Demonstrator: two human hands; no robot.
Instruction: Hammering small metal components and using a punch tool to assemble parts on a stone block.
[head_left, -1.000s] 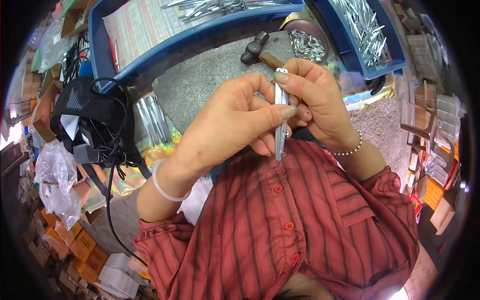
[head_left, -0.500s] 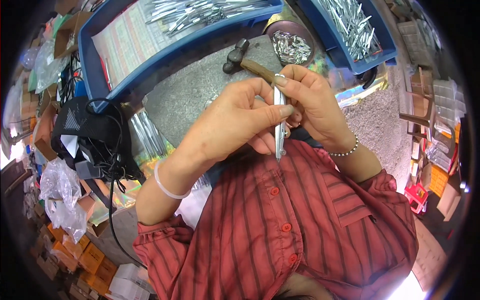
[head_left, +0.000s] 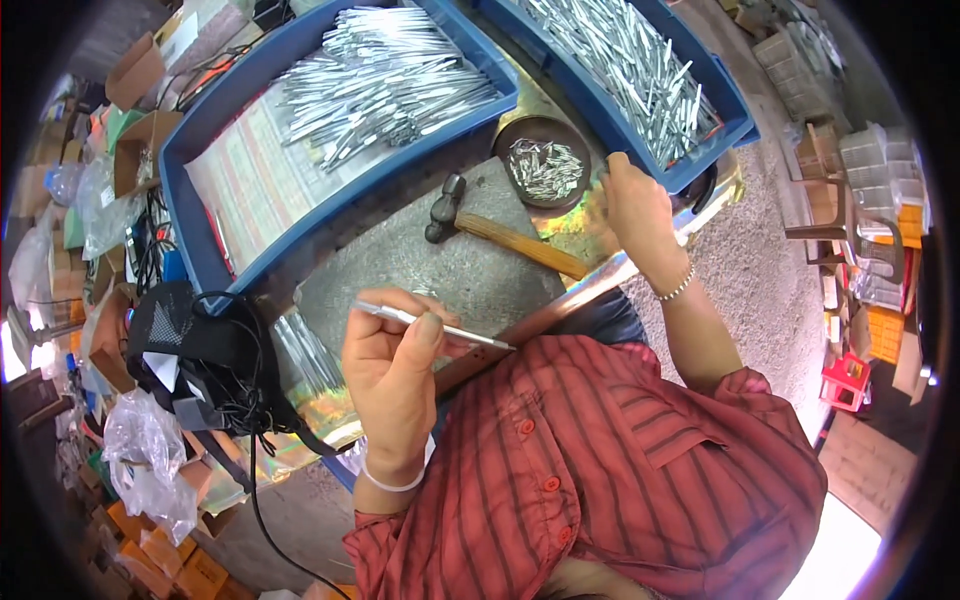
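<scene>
My left hand (head_left: 392,370) is closed around a slim silver metal tool (head_left: 440,327) with a narrow pointed end, pinched between thumb and fingers. The tool tilts down to the right, in front of my red striped shirt. My right hand (head_left: 640,215) has moved apart from it and is beside the right blue tray (head_left: 690,180), just right of a round dark bowl (head_left: 520,190) of small silver metal parts (head_left: 547,170). Its fingers look curled, but the fingertips are hidden, so any held thing cannot be made out.
A hammer (head_left: 520,245) with a wooden handle lies on a grey slab (head_left: 400,262). A left blue tray (head_left: 330,205) holds many slim silver pieces (head_left: 390,85) beside a paper sheet. Left of the slab are more metal strips (head_left: 306,352) and a black bag (head_left: 195,335) with cables.
Both hands were together on the tool. My left hand has moved left and down with it, while my right hand has let go and moved right, toward the right tray.
</scene>
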